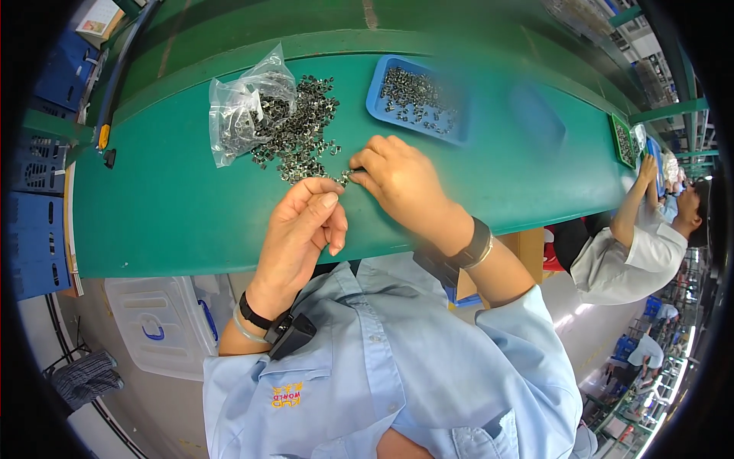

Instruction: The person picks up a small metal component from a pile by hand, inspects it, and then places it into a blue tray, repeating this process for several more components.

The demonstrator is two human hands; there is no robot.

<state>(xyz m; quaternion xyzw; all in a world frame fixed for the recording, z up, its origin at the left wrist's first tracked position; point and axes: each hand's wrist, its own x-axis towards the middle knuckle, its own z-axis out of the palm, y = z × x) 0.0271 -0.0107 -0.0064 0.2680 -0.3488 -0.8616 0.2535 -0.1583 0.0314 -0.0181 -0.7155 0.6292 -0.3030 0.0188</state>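
Note:
My left hand (304, 219) is closed in a pinch, thumb against forefinger, at the near edge of a pile of small shiny metal parts (310, 115). From the right my right hand (401, 180) meets it, its thumb and fingers also pinched. Between the two sets of fingertips shows a small metal part (344, 178), partly hidden; its exact kind is too small to make out. Behind the pile's left side lies a clear plastic bag (233, 115), open, with more of these parts in it. A blue tray (372, 99) beyond my right hand holds many similar parts.
The green tabletop (176, 222) curves around me. A yellow-and-black tool (104, 138) hangs at the left edge, near blue crates (38, 229). Below the table stands a lidded clear box (157, 329). At the right another person (634, 245) works near a green tray (623, 141).

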